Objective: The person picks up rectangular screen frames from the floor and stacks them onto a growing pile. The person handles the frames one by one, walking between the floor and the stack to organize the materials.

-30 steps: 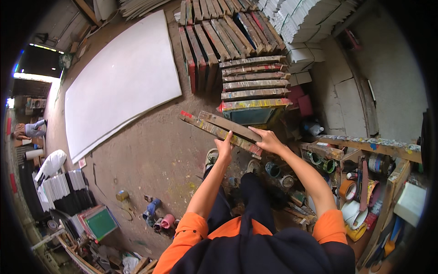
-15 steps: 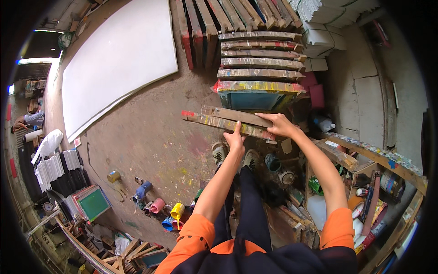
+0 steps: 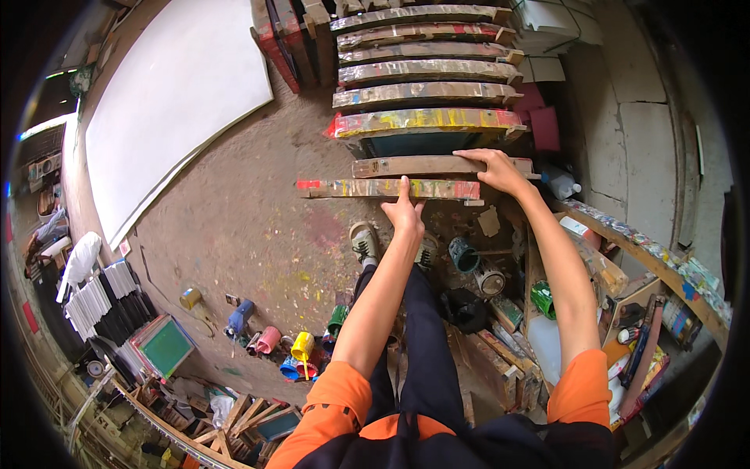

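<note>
since half a second ago, in head view, paint-marked frame (image 3: 351,188) and plain frame (image 3: 422,166) swing nearly level, gap between them widening. left hand (image 3: 405,213) grasps paint-marked frame, nearer body, thumb over upper edge. right hand (image 3: 500,170) grasps plain frame, shifted rightward, fingers across top. separation suggests each hand now handles one. row of standing frames (image 3: 430,119) just beyond plain frame; paint-spotted floor (image 3: 269,234) below.

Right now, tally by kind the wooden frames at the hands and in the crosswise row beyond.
Paint-streaked, red-ended wooden frame in the left hand: 1
Plain brown wooden frame at the right hand: 1
Paint-stained wooden frames in the crosswise row: 6
Total: 8
</note>
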